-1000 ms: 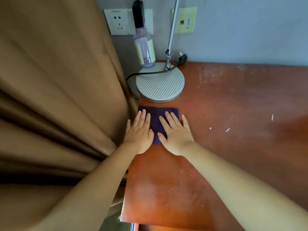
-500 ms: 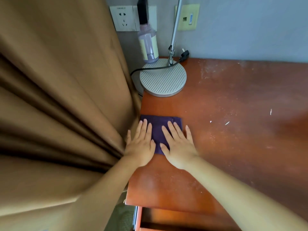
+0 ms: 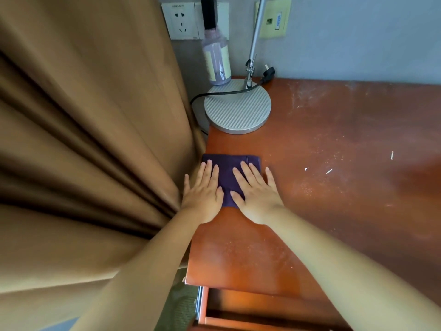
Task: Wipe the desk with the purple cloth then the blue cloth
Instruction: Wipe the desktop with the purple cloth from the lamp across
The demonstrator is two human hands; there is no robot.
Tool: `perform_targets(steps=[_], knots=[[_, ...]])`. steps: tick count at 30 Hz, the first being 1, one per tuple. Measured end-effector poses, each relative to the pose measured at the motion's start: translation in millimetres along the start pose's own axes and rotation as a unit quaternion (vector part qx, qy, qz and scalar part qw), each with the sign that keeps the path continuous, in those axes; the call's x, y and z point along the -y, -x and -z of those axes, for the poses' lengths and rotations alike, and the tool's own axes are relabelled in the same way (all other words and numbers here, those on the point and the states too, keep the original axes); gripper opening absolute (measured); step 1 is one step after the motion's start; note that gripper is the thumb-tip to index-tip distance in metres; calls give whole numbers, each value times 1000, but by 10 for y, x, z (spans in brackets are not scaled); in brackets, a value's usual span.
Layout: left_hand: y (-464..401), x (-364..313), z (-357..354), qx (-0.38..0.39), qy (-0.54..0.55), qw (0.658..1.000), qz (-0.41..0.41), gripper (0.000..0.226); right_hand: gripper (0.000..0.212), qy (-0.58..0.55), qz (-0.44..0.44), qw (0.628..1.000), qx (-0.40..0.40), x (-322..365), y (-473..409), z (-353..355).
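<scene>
Cloth point(image 3: 228, 177) sits at the desk's point(image 3: 334, 187) left edge, lamp base point(image 3: 237, 106) behind it, curtain point(image 3: 95, 139) just left.

Under both hands, the purple cloth point(image 3: 228, 179) looks soft, matt and finely woven; the table point(image 3: 334, 163) around the right hand point(image 3: 259, 199) is reddish-brown wood with a worn gloss, scuffed and dusty; beyond the fingers, the lamp base point(image 3: 237, 107) is matt grey, ribbed, with a metal-looking rim; its pole point(image 3: 255, 34) is shiny metal; the bottle point(image 3: 217, 60) is clear plastic; beside the left hand point(image 3: 202, 198), the curtain point(image 3: 83, 139) is smooth tan fabric.
</scene>
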State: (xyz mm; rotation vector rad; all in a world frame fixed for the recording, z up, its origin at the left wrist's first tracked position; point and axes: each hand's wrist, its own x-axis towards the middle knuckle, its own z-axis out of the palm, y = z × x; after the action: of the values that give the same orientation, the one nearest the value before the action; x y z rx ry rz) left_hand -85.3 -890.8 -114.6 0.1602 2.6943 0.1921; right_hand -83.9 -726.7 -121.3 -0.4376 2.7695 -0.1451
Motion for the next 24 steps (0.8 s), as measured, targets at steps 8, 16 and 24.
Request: perform_targets(steps=[8,16,24], knots=[[657,44,-353,4,-18,1000,-21,72,69,-6,30,1000,-4,109,607,-247],[472,76,-299,-6,16,999,-35,62,71,11,27,1000,-11,90,442,-192],[481,131,-295,4,-18,999,-47,63,64,3,-17,1000,14,228,507,-160]])
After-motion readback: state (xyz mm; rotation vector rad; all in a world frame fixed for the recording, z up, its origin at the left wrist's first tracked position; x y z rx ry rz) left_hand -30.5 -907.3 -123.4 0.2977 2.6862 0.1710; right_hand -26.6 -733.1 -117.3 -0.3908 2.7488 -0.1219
